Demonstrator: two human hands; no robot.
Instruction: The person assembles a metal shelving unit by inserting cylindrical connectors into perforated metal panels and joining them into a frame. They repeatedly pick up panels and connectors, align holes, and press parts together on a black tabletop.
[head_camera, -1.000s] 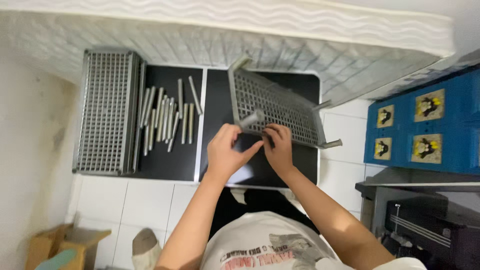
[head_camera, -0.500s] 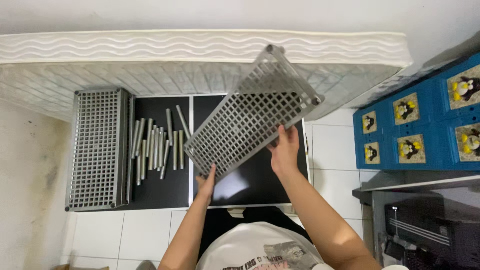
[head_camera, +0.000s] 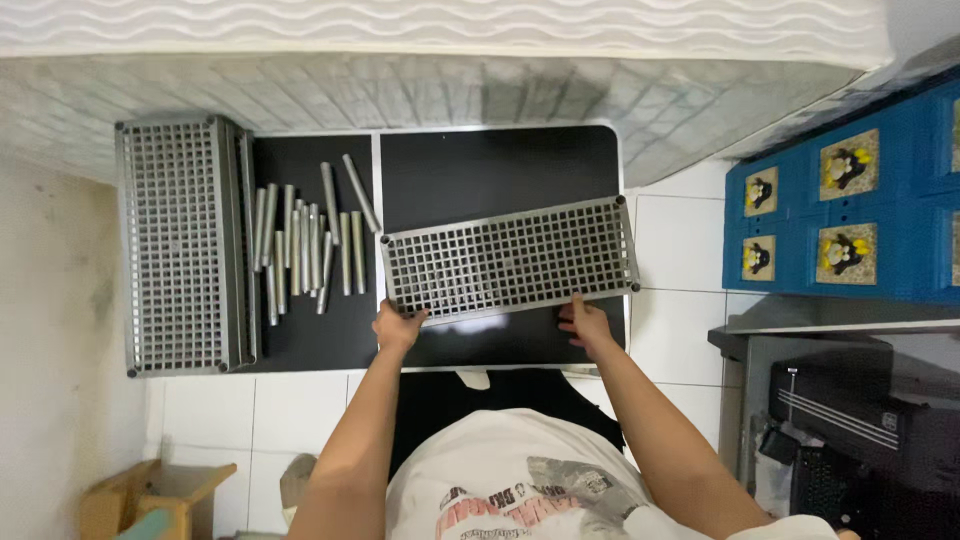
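Risk, judging from the grip: the grey grid shelf panel (head_camera: 510, 260) is held only along its near edge, so it could tip away or slip — its left end sits just beside the loose metal tubes (head_camera: 305, 250) and could knock them rolling off the black desk (head_camera: 500, 165). Left hand (head_camera: 397, 327) pinches the panel's near-left corner, right hand (head_camera: 585, 322) curls its fingers on the near edge further right — panel lies flat-ish over the desk, just beyond both hands, stacked grey shelves (head_camera: 180, 245) well off to the left.
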